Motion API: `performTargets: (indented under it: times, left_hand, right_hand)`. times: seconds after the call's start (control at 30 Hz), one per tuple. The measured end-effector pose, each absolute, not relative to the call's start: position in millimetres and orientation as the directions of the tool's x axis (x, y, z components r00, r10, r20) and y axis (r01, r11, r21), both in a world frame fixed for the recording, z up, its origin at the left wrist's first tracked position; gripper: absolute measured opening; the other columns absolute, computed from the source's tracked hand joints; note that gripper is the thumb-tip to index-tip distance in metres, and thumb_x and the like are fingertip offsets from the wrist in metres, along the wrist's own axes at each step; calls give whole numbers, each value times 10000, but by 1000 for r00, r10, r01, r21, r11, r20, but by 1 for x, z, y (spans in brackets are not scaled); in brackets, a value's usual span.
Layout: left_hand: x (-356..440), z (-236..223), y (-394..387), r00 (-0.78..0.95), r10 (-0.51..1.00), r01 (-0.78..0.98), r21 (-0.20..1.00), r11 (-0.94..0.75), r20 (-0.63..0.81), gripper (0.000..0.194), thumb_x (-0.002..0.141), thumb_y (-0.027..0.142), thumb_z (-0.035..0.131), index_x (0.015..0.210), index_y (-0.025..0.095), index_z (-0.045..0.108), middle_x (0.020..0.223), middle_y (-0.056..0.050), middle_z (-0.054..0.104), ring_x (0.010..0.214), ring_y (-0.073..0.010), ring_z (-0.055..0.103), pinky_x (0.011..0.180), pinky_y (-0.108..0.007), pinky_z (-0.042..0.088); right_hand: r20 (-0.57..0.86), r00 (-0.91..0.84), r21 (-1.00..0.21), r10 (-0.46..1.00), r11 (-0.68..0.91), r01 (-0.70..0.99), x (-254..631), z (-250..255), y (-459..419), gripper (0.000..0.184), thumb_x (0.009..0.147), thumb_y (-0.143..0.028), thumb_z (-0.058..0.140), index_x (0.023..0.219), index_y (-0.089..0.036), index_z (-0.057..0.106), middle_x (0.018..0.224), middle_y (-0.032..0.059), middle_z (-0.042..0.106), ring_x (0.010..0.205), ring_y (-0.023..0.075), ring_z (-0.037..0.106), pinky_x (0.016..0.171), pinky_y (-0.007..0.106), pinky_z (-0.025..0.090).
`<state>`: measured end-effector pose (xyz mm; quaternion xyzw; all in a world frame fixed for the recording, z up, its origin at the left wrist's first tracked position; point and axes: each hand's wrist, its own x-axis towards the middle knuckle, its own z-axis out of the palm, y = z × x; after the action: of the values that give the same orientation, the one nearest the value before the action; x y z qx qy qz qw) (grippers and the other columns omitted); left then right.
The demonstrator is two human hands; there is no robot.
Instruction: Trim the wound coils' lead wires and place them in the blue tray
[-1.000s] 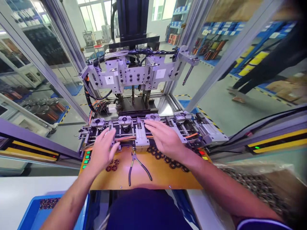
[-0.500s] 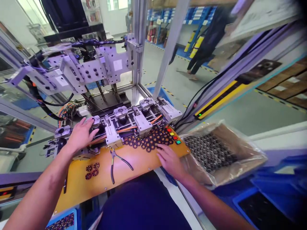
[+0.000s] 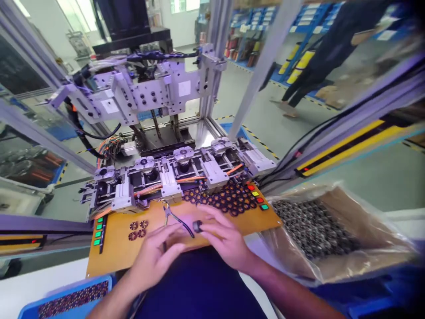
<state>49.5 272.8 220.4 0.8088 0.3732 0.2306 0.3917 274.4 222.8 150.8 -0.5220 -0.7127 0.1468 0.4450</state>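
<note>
Now clear of the dark rings point(image 3: 229, 201) at its two o'clock, the right hand point(image 3: 224, 237) pinches a black piece point(image 3: 197, 226) by the pliers point(image 3: 167, 212), apparently just picked. The left hand point(image 3: 154, 253), off the machine point(image 3: 171, 187), gapes at eight o'clock.

The left hand point(image 3: 151, 258) and the right hand point(image 3: 229, 243) are bare, as are the left forearm point(image 3: 116, 296) and right forearm point(image 3: 285, 283) behind the grip. Nearer the body than the grip, between the 2 forearms, shows a dark navy garment point(image 3: 202, 288), rounded and plain, its finer detail lost in shadow.
</note>
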Motion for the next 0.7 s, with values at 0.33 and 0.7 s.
performTargets:
  times: [0.33,0.7]
  left_hand:
    - [39,224,263,348,826,310,777,-547,443,333,793,137,739,1117,206,704,974,-58,766,890,-163,705,814,-246,564]
    - [5,207,274,214,910,447,793,-414,354,491,769,220,779,1239,236,641,1099,-82,748,885,-196,721,793,-296,603]
  right_hand:
    - [327,-180,-942,928,305,-139,217,199,247,149,918,-177,618,1010,-258,703,1308,92,616,1168,202,616,1012,385,496]
    - [509,-316,-774,801,586,240,251,231,325,128,938,-186,575,908,-179,699,1110,107,685,1052,201,659,908,367,553]
